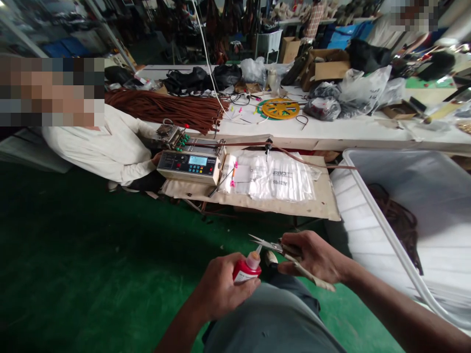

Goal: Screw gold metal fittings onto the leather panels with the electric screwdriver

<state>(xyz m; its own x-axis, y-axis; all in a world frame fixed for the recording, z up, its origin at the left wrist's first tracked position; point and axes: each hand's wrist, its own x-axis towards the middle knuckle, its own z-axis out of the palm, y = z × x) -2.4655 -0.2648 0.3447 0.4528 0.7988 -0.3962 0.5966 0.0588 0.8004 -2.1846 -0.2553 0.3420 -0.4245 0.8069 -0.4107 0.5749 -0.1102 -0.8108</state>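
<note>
My left hand [224, 284] is closed around a small red bottle [246, 270] with a pale collar and a thin pointed nozzle [259, 249]. The bottle is held upright, leaning slightly to the right. In my right hand [312, 255] is a pair of scissors [270, 245], its handles wrapped in tan material. The blades are parted a little and point left, at the nozzle tip. Whether the blades touch the nozzle, I cannot tell. Both hands are in front of my body, above the green floor.
Ahead, a strap-cutting machine [191, 164] with a lit display stands on a cloth-covered bench [331, 206]. A brown strap [305, 161] runs from it towards a large white bin [386, 225]. A person in a white shirt [114, 142] is at the left. Brown straps [165, 109] cover the table behind.
</note>
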